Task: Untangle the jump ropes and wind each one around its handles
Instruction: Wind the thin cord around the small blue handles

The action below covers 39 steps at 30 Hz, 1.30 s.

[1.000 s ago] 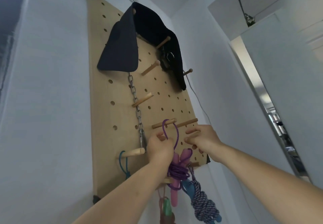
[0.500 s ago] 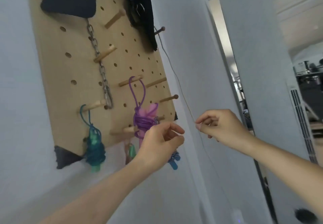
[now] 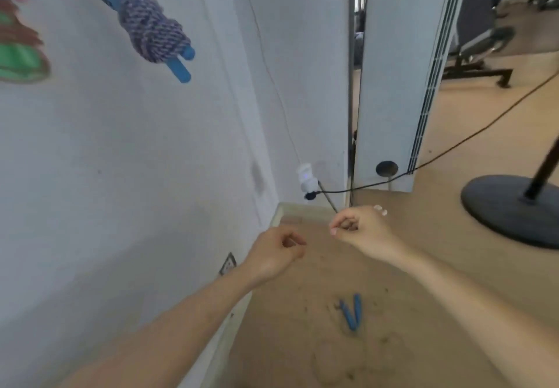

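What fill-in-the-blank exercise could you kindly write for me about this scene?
1. The two handles lying on the floor are ____.
2. The round stand base on the right is ____.
3. The wound rope hangs in front of the white ____.
Missing words: blue; black; wall.

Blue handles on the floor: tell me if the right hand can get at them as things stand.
Probably yes. The right hand appears empty, and nothing lies between it and the blue handles on the floor. They lie well below it, though, so reaching them would likely take bending down.
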Tool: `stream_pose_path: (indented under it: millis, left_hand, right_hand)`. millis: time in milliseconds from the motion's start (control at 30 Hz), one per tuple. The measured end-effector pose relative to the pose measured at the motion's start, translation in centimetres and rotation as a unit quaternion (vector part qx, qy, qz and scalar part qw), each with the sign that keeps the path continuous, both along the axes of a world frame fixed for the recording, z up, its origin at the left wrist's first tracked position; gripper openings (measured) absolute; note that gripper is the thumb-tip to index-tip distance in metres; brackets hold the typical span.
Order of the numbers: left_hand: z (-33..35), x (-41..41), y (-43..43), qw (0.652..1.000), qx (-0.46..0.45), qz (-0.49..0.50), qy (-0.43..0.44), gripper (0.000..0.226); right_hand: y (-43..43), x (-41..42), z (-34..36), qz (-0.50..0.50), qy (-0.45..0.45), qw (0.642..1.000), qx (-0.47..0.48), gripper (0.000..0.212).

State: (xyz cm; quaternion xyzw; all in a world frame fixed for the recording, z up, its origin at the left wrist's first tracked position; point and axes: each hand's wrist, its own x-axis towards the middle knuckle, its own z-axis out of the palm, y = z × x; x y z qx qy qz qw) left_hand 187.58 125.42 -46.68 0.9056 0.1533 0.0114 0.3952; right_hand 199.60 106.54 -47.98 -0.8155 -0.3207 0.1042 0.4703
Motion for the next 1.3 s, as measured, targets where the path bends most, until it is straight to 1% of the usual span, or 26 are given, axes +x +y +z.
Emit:
stream_pose_path:
  millis: [167, 300, 400, 467, 500, 533, 600, 700, 800, 900, 1000, 1067, 1167, 1233, 1300]
  left_hand:
    - [-13.7, 1.4, -3.0, 0.993, -0.030, -0.039, 0.111, 0.014]
    - [-22.9, 2.3, -4.6, 0.982, -0.063, -0.043, 0.174, 0.008]
    - [-30.2, 3.0, -5.0, 0.973, -0.071, -0.024, 0.219, 0.016]
    - [-33.9, 3.4, -5.5, 0.971, -0.067, -0.008, 0.229, 0.013]
    - [-34.8, 3.7, -5.9, 0.971, -0.059, -0.009, 0.231, 0.010]
    - [-35.4, 4.2, -6.2, 0.974, -0.045, -0.015, 0.222, 0.013]
    - [-36.8, 5.7, -6.5, 0.983, -0.008, -0.036, 0.182, 0.020]
    - [-38.8, 8.7, -6.5, 0.988, 0.040, -0.076, 0.130, 0.023]
    - [-41.3, 11.4, -5.8, 0.981, 0.094, -0.124, 0.118, 0.031]
    - [-42.7, 13.2, -5.0, 0.951, 0.210, -0.198, 0.112, 0.036]
    - [-43.3, 13.6, -3.9, 0.944, 0.242, -0.199, 0.104, 0.034]
    - [-43.2, 13.4, -3.4, 0.947, 0.244, -0.180, 0.102, 0.030]
    - [-42.7, 13.0, -2.8, 0.965, 0.206, -0.121, 0.106, 0.025]
    - [-42.2, 12.8, -2.5, 0.978, 0.145, -0.093, 0.115, 0.023]
    - [-41.4, 12.5, -2.1, 0.987, 0.049, -0.086, 0.129, 0.023]
  right_hand:
    - [-2.4, 0.4, -12.7, -0.008, 0.089, 0.990, -0.109, 0.017]
    - [-4.5, 1.1, -21.9, -0.026, 0.131, 0.974, -0.183, 0.034]
    - [-5.7, 1.1, -26.7, -0.033, 0.151, 0.960, -0.234, 0.032]
    - [-6.3, 1.4, -29.7, -0.044, 0.156, 0.954, -0.252, 0.028]
    - [-6.4, 1.6, -31.0, -0.052, 0.166, 0.949, -0.264, 0.022]
    - [-6.4, 1.8, -32.3, -0.067, 0.182, 0.941, -0.278, 0.015]
    - [-6.1, 2.6, -34.6, -0.108, 0.207, 0.933, -0.273, 0.010]
    - [-4.6, 4.0, -36.6, -0.148, 0.190, 0.937, -0.255, 0.004]
    - [-2.8, 5.5, -38.0, -0.153, 0.167, 0.938, -0.262, 0.012]
    - [-1.3, 6.8, -39.8, -0.160, 0.159, 0.932, -0.285, 0.023]
    - [-0.6, 7.4, -40.7, -0.149, 0.142, 0.917, -0.341, 0.027]
    - [-0.4, 7.6, -40.5, -0.139, 0.140, 0.908, -0.368, 0.027]
    - [-0.4, 7.7, -39.8, -0.116, 0.179, 0.903, -0.373, 0.020]
    - [-0.8, 7.9, -38.9, -0.102, 0.217, 0.897, -0.371, 0.017]
    - [-1.5, 8.4, -37.7, -0.075, 0.245, 0.885, -0.389, 0.016]
